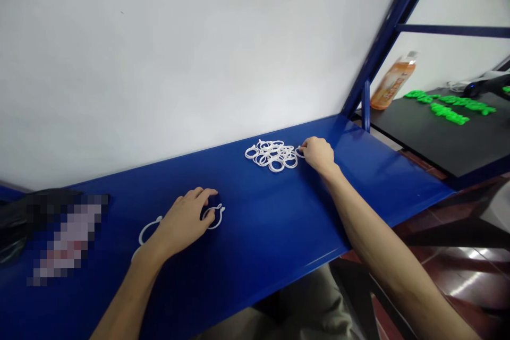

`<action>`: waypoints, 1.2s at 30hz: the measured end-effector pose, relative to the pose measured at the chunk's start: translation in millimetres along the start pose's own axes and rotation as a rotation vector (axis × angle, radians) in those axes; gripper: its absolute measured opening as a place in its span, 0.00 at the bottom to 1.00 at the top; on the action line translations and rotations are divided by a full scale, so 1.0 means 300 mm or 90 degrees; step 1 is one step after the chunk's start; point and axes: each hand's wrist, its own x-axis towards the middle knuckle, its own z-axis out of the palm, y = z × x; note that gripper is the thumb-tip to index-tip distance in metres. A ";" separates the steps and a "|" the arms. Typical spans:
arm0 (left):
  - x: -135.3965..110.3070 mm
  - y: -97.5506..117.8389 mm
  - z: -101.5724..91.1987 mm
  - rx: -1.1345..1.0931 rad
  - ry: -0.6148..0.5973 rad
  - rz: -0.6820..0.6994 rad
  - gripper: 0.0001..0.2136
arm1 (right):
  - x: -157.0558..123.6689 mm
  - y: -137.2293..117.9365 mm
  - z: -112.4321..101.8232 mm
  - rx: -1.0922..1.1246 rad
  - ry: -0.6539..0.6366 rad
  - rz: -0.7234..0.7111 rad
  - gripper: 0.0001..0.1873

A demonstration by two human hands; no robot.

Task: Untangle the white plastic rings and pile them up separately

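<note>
White plastic curtain rings (pixel 274 156) lie heaped on the blue table (pixel 255 223), towards the wall. At the heap's right edge my right hand (pixel 319 154) is closed, its thumb and fingertips pinching one white ring (pixel 300 152). My left hand (pixel 187 220) rests low over the table with index finger and thumb apart. Its thumb lies across a single ring (pixel 219 220) that has a small loop at its gap; whether it presses on the ring I cannot tell. Another ring (pixel 144 231) shows behind my left wrist, partly hidden by it.
A black bag (pixel 40 204) and a blurred-out packet (pixel 74 239) lie at the left. Beyond the blue frame (pixel 374 53) on the right, a black table (pixel 434 149) carries an orange bottle (pixel 394 82) and bright green bundles (pixel 450 114). A white wall (pixel 191 53) runs behind.
</note>
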 end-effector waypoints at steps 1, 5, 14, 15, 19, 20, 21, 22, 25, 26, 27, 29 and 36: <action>0.004 0.002 0.003 0.001 -0.003 0.003 0.18 | -0.002 -0.002 0.000 -0.004 -0.004 -0.007 0.10; 0.015 0.013 0.015 0.006 0.003 0.023 0.11 | -0.006 -0.008 -0.005 -0.020 -0.006 -0.026 0.13; 0.019 0.021 0.034 0.010 0.045 0.048 0.09 | -0.004 0.001 -0.008 -0.051 -0.002 -0.003 0.12; 0.019 0.022 0.034 0.008 0.050 0.047 0.09 | -0.005 0.002 -0.009 -0.053 0.002 0.005 0.13; 0.017 0.031 0.028 -0.006 0.058 0.033 0.10 | -0.012 -0.004 -0.009 -0.054 0.017 0.001 0.15; 0.016 0.033 0.027 -0.009 0.057 0.025 0.10 | -0.014 -0.008 -0.009 -0.053 0.019 -0.006 0.15; 0.016 0.035 0.028 -0.014 0.054 0.016 0.10 | -0.017 -0.013 -0.009 -0.053 0.019 -0.013 0.16; 0.015 0.036 0.030 -0.019 0.051 0.009 0.10 | -0.019 -0.018 -0.009 -0.053 0.019 -0.018 0.16; 0.013 0.037 0.039 -0.033 0.048 -0.005 0.10 | -0.026 -0.031 -0.010 -0.055 0.019 -0.020 0.18; 0.013 0.038 0.042 -0.038 0.050 -0.005 0.12 | -0.029 -0.034 -0.012 -0.057 0.020 -0.019 0.19; 0.012 0.039 0.043 -0.042 0.054 -0.002 0.13 | -0.031 -0.036 -0.014 -0.059 0.023 -0.016 0.19; 0.010 0.046 0.043 -0.049 0.060 0.010 0.17 | -0.034 -0.038 -0.021 -0.064 0.032 -0.004 0.20; 0.010 0.089 0.041 -0.114 0.105 0.030 0.13 | -0.102 -0.098 -0.051 0.103 0.229 -0.192 0.16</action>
